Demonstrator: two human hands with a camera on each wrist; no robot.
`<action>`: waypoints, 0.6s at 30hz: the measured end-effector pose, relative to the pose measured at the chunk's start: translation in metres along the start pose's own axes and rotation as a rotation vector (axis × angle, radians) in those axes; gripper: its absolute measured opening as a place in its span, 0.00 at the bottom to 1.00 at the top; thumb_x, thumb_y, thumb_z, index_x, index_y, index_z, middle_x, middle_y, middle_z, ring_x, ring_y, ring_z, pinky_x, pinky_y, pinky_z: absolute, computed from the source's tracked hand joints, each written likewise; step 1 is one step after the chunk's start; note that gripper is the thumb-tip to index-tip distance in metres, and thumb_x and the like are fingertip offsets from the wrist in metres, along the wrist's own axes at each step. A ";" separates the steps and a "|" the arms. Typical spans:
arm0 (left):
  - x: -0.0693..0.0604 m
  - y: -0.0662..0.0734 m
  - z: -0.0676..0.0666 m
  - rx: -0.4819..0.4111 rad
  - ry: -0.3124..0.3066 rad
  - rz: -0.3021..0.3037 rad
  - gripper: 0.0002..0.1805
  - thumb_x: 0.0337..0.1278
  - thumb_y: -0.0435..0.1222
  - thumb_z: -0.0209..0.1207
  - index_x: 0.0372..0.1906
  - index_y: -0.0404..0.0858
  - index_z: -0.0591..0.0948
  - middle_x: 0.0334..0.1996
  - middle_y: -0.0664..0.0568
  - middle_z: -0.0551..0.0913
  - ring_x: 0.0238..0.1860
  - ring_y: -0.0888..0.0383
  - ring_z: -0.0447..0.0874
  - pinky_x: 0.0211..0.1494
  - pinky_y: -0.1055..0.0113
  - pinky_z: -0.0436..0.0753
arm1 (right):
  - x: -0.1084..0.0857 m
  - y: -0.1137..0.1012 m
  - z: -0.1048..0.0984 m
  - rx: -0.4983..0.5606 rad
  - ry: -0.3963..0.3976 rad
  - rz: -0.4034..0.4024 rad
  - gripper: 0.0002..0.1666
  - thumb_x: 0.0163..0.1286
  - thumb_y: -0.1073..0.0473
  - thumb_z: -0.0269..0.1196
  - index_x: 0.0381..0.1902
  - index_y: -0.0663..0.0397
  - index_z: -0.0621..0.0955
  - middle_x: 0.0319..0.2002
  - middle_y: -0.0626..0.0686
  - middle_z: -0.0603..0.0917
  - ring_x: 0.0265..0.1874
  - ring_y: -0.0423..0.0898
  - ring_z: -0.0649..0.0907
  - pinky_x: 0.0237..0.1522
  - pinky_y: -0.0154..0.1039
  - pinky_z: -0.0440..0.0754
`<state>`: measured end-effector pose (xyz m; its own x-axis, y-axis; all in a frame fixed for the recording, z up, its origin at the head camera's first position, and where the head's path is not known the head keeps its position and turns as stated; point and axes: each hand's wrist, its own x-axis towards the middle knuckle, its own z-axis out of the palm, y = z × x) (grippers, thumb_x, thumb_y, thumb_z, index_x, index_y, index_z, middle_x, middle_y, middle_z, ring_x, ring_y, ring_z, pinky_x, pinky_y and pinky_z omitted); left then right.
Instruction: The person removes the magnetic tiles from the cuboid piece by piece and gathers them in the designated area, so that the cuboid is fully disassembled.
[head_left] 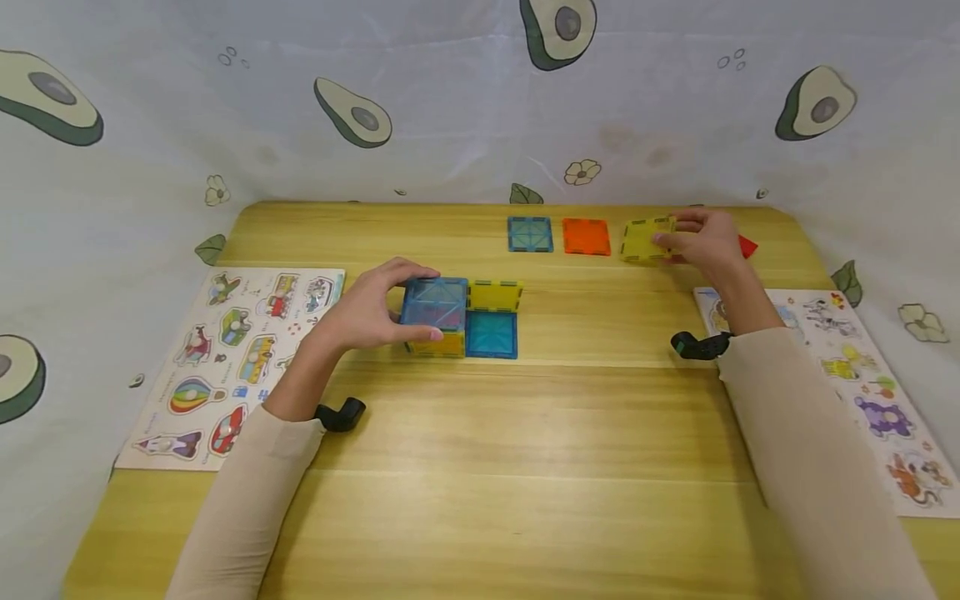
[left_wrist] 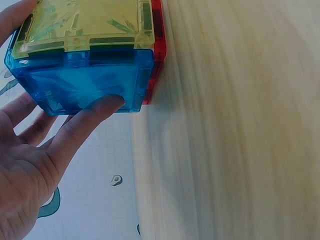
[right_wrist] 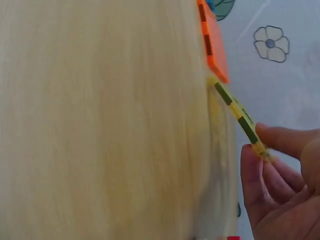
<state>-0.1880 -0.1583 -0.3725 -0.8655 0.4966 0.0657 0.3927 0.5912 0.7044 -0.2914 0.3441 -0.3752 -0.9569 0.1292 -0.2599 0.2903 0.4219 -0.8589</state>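
Observation:
My left hand [head_left: 358, 313] grips a cube of translucent magnetic tiles [head_left: 435, 305], its thumb along the near side and its fingers round the back. Blue, yellow and red faces of the cube [left_wrist: 85, 82] show in the left wrist view. Joined to its right are a flat blue tile [head_left: 492, 335] and an upright yellow tile [head_left: 495, 296] behind that. At the back right, my right hand [head_left: 711, 243] pinches a yellow square tile [head_left: 641, 240] between thumb and fingers. The tile is tilted, with one edge raised in the right wrist view. A red piece [head_left: 747, 247] peeks out behind this hand.
Along the back edge lie a blue tile [head_left: 530, 234] and an orange tile [head_left: 587, 237]. Picture puzzle boards lie at the left [head_left: 168, 417] and right [head_left: 847, 333], partly under the forearms. A curtain with avocados [head_left: 450, 167] hangs behind the wooden table [head_left: 510, 467].

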 end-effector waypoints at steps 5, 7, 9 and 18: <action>0.000 0.000 0.001 -0.006 0.009 -0.003 0.42 0.46 0.52 0.78 0.70 0.51 0.77 0.69 0.51 0.74 0.70 0.48 0.71 0.70 0.40 0.74 | 0.007 0.005 0.008 -0.158 0.070 0.004 0.40 0.73 0.54 0.67 0.77 0.59 0.68 0.76 0.65 0.66 0.35 0.31 0.82 0.35 0.28 0.86; 0.000 0.000 0.001 -0.009 0.011 -0.005 0.42 0.46 0.52 0.78 0.69 0.51 0.77 0.69 0.52 0.75 0.69 0.48 0.72 0.70 0.41 0.74 | 0.010 0.006 0.011 -0.207 0.088 0.003 0.39 0.73 0.54 0.66 0.76 0.60 0.68 0.75 0.65 0.68 0.47 0.41 0.84 0.40 0.31 0.88; 0.000 0.000 0.001 -0.014 0.011 -0.004 0.42 0.46 0.52 0.79 0.69 0.51 0.77 0.68 0.52 0.75 0.69 0.49 0.72 0.70 0.41 0.74 | 0.012 0.006 0.012 -0.257 0.096 -0.005 0.38 0.74 0.54 0.65 0.76 0.62 0.67 0.75 0.66 0.68 0.61 0.53 0.79 0.52 0.38 0.87; -0.001 0.000 0.001 -0.029 0.015 -0.008 0.42 0.46 0.51 0.79 0.69 0.50 0.77 0.67 0.52 0.75 0.69 0.48 0.72 0.71 0.40 0.73 | 0.017 0.005 0.020 -0.405 0.083 -0.058 0.37 0.77 0.56 0.58 0.77 0.68 0.64 0.74 0.70 0.67 0.73 0.68 0.66 0.73 0.62 0.68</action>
<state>-0.1869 -0.1580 -0.3729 -0.8733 0.4821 0.0703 0.3765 0.5761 0.7255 -0.3060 0.3307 -0.3928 -0.9732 0.1598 -0.1655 0.2288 0.7473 -0.6239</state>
